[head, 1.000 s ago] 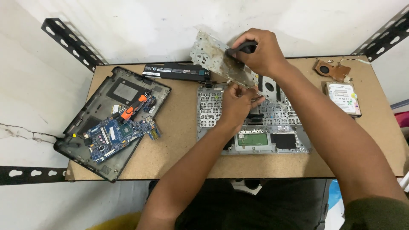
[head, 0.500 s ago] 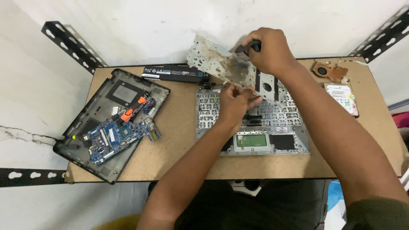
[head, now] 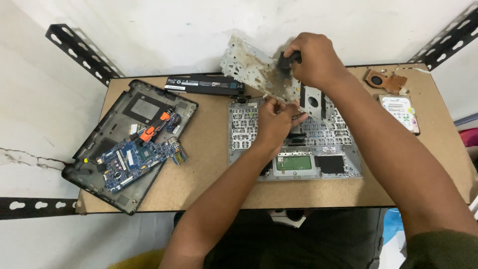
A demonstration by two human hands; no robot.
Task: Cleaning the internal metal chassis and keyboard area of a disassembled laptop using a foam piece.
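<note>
Metal plate (head: pixel 259 72) raised higher, right hand (head: pixel 313 60) gripping dark tool, left hand (head: pixel 274 122) pinching its edge

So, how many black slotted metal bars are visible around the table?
3: one bar at the upper left, one bar at the upper right, one bar at the lower left. Others may be hidden.

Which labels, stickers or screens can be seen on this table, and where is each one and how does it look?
Hard drive label: far right of the table, white rectangle with small dark print.
Battery label: left end of the long black battery at the back edge, small white strips.
Sticker: inside the black laptop base on the left, small and white.
No screens in view.
</note>
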